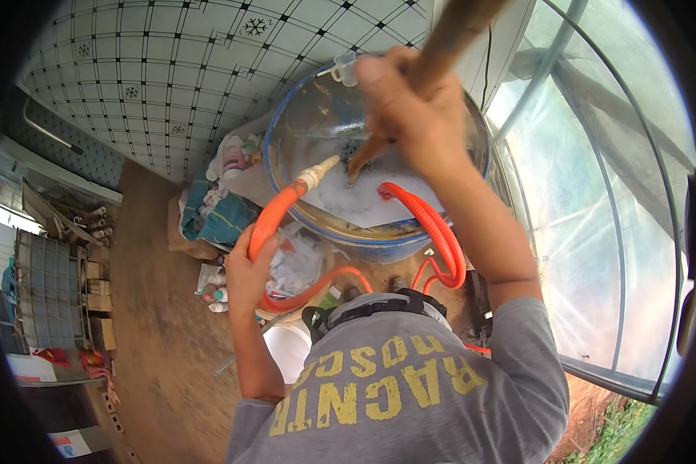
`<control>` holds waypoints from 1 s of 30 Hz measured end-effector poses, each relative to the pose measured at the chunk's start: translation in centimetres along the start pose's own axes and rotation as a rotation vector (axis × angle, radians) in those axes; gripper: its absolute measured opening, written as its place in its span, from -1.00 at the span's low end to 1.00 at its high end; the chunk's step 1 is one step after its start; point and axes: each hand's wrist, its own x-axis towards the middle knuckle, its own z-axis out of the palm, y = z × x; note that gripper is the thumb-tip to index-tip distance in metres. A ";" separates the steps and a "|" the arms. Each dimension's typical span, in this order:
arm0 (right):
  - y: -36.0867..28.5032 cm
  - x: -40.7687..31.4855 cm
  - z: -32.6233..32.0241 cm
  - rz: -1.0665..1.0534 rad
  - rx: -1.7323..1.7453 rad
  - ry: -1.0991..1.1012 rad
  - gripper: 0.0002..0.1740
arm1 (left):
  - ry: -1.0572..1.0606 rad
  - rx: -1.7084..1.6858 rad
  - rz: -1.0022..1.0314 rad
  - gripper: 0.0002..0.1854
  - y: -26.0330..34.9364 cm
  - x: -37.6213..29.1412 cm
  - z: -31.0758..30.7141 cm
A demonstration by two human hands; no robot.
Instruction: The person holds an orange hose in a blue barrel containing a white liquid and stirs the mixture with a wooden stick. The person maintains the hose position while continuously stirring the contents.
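Note:
My right hand (414, 113) is closed around a long wooden stick (449, 43), whose lower end stands in whitish, foamy liquid (348, 200) in a large blue-rimmed drum (274, 130). Around a thick orange hose (275, 217) my left hand (249, 267) is wrapped, at the drum's near left side. The hose's pale nozzle (322, 172) points over the liquid. A ribbed orange-red hose (426, 217) hangs over the near rim, one end at the liquid. On the far rim hangs a small clear plastic measuring cup (345, 69).
Left of the drum are a teal sack (220, 223), a pink-labelled bottle (234, 159) and a tub of plastic waste (296, 261). A white bucket (289, 348) stands near my left arm. A patterned wall panel (168, 69) rises behind; plastic sheeting on a frame (580, 243) is at right.

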 end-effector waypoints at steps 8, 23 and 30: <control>9.9 3.4 2.5 -0.032 -0.282 -0.229 -0.63 | 0.051 -0.050 0.015 -0.52 -1.5 -1.1 -0.7; -3.2 2.2 -12.8 0.150 -0.277 0.029 -0.66 | 0.025 -0.057 -0.012 -0.61 -0.9 -1.2 1.3; -3.6 2.4 -17.4 0.085 0.128 -0.218 -0.68 | -0.056 -0.068 -0.062 -0.58 -0.5 0.2 2.2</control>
